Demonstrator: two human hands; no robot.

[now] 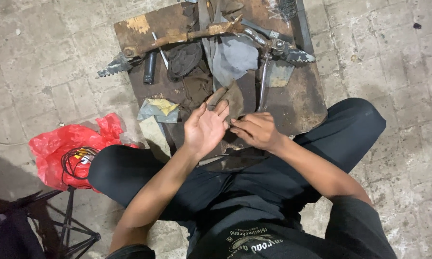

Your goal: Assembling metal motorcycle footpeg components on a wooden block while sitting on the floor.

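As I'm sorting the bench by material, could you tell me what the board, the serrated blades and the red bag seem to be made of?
The board looks like wood or rusted sheet, dark brown, stained and worn; I cannot tell which. The serrated blades look like dull grey metal with toothed edges, joined to rusty bars. The red bag looks like thin glossy plastic, crumpled and creased.

A dark, rust-stained board point(292, 103) rests on the grey paved floor point(48, 62) and carries a rusty bar point(177, 36), 1 black cylinder point(149, 67), grey cloth point(235, 56), long-handled pliers point(273, 52) and folded sandpaper point(159, 109), with a red plastic bag point(62, 148) lying on the floor beside it.
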